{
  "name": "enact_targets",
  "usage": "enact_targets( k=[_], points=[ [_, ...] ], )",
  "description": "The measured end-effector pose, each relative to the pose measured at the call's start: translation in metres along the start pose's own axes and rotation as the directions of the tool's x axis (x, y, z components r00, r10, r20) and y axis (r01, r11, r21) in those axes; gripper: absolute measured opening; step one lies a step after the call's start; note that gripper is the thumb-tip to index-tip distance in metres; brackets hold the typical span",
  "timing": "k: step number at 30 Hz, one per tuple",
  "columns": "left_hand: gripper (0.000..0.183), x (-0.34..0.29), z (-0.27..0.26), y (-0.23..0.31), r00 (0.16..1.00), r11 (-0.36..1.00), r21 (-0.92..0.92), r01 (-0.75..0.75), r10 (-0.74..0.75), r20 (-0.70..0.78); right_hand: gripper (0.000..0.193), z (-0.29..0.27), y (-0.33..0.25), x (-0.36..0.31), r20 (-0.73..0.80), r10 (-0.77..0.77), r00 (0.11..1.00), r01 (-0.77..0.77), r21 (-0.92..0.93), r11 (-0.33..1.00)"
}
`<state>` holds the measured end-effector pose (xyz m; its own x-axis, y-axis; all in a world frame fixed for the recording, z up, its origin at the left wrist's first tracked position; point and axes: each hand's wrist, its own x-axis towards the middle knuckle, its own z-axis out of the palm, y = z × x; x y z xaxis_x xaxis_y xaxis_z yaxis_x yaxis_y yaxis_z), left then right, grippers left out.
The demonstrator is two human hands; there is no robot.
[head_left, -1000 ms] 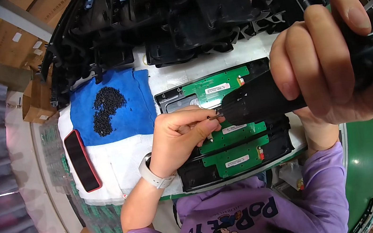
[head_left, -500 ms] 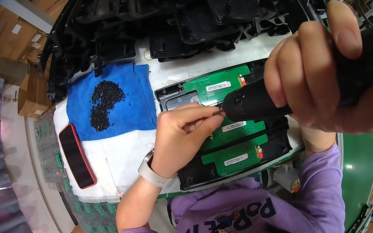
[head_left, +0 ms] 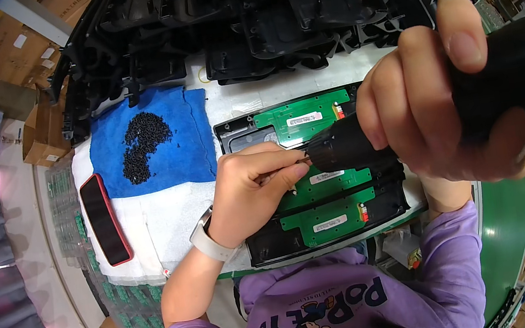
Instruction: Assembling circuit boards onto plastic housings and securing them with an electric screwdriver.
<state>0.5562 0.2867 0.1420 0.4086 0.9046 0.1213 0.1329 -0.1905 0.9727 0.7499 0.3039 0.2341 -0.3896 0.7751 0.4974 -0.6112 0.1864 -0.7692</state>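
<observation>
Black handheld tool (head_left: 344, 144) sat gripped in R hand (head_left: 427, 97), tip above green circuit boards (head_left: 323, 213) on the desk (head_left: 331, 77); L hand (head_left: 250, 196) pinched a thin piece (head_left: 303, 160) at that tip, thumb + index. To their L lay blue cloth (head_left: 188, 134) w/ tiny black pcs (head_left: 145, 132), nr 1 phone (head_left: 104, 220).

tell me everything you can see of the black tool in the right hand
The black tool looks like plastic: a thick, glossy rear body and a nose tapering toward a thin tip. It points left, roughly level in view, above green boards. The right hand wraps around it; the left hand pinches at the tip.
</observation>
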Motion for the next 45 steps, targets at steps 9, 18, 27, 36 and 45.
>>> enact_targets(
  k=[9,18,27,36,45],
  points=[
    [0.011,0.000,-0.004,0.002,0.997,0.995,-0.066,0.081,-0.080,0.016,0.037,-0.001,0.006,0.009,-0.024,0.028,0.999,-0.028,0.023,0.999],
    [0.011,-0.001,-0.002,0.000,0.997,0.996,0.060,0.071,-0.071,0.001,0.034,-0.020,0.020,0.006,-0.039,-0.063,0.997,0.065,0.062,0.996],
    [0.011,0.006,-0.015,-0.011,0.947,0.981,0.102,0.167,-0.131,-0.292,0.036,-0.020,0.029,0.009,0.037,-0.046,0.998,0.052,-0.189,0.981],
    [0.012,0.010,-0.022,-0.020,0.935,0.986,-0.084,0.143,-0.162,-0.315,0.028,-0.013,0.062,0.011,-0.132,-0.016,0.991,0.000,-0.126,0.992],
    [0.012,0.014,-0.021,-0.028,0.944,0.984,-0.062,0.166,-0.177,-0.278,0.020,-0.006,0.069,0.024,-0.071,0.038,0.997,-0.062,-0.368,0.928]
  ],
)
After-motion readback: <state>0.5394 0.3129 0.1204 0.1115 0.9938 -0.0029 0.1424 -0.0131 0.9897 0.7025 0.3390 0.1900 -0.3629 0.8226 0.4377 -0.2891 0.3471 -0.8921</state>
